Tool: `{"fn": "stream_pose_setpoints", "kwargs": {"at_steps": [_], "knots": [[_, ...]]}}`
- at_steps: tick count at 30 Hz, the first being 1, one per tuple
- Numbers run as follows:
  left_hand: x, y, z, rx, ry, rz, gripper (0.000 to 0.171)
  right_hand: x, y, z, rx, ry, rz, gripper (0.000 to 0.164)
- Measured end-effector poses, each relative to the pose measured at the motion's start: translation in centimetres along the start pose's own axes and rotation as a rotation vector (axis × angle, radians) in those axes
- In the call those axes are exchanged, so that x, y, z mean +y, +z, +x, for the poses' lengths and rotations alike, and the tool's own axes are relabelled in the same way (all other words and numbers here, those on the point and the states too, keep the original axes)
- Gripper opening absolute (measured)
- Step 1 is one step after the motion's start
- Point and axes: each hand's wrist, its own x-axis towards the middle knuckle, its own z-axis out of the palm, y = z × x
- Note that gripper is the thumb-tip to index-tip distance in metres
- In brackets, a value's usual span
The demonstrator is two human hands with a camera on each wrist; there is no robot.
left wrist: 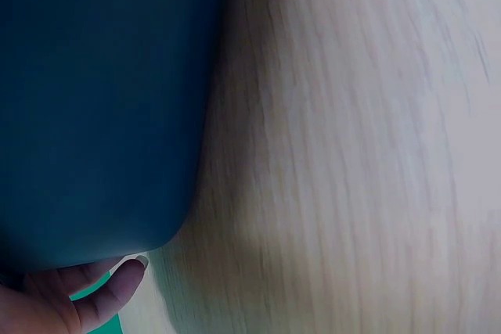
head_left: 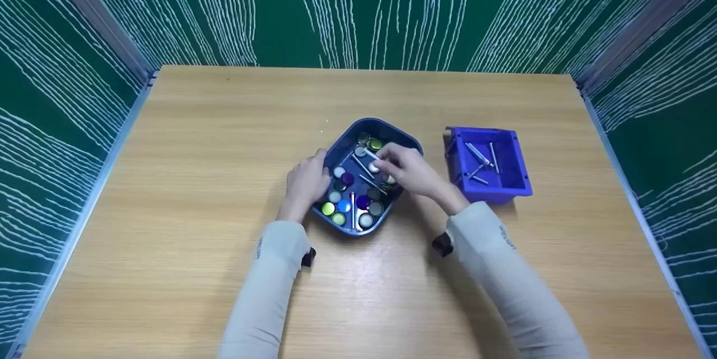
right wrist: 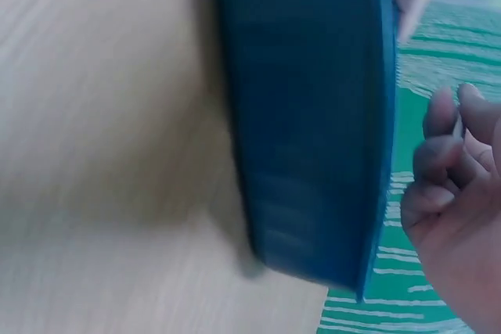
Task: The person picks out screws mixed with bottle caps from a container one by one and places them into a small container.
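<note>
A dark blue rounded tub [head_left: 374,121] holds round bottle caps [head_left: 344,205] in green, blue, purple and silver, with several slim silver bolt-like rods [head_left: 353,210] among them. At its left side my left hand [head_left: 308,180] grips the rim; in the left wrist view, fingers [left wrist: 113,295] show by the tub's outer wall [left wrist: 102,115]. Over the tub's right part my right hand [head_left: 411,171] pinches one silver bolt-like rod [head_left: 371,154] between thumb and fingers. The right wrist view shows that hand [right wrist: 454,193] above rim level, with only a sliver of the rod visible.
To the right stands a violet-blue plastic bin [head_left: 488,192] with several silver bolt-like rods [head_left: 477,153] inside. Both rest on a wood-grain table [head_left: 224,118]. Green panels with white lines [head_left: 392,12] and pale posts [head_left: 101,17] border the table's back and sides.
</note>
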Motion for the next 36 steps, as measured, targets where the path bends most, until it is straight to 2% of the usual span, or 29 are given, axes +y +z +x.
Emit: {"fn": "stream_pose_setpoints", "kwargs": {"at_steps": [3, 9, 15, 24, 30, 36], "knots": [[0.0, 0.0, 0.1, -0.010, -0.005, -0.002, 0.037, 0.2, -1.2, -0.4, -0.012, 0.031, 0.062, 0.018], [0.0, 0.0, 0.2, -0.029, -0.015, -0.005, 0.039, 0.7, -4.4, -1.2, -0.003, 0.093, 0.094, 0.024], [0.0, -0.1, 0.2, -0.034, -0.018, -0.006, 0.039, 1.7, -7.4, -2.1, 0.081, 0.122, 0.128, 0.028], [0.0, -0.2, 0.2, -0.027, -0.012, -0.001, 0.038, 4.8, -10.6, -4.3, 0.214, 0.230, 0.152, 0.037], [0.1, -0.3, 0.2, -0.038, -0.025, 0.001, 0.040, 6.7, -11.8, -5.0, 0.224, 0.298, 0.106, 0.037], [0.1, -0.1, 0.2, -0.042, -0.022, 0.002, 0.039, 8.3, -11.4, -5.5, 0.205, 0.370, -0.010, 0.035]]}}
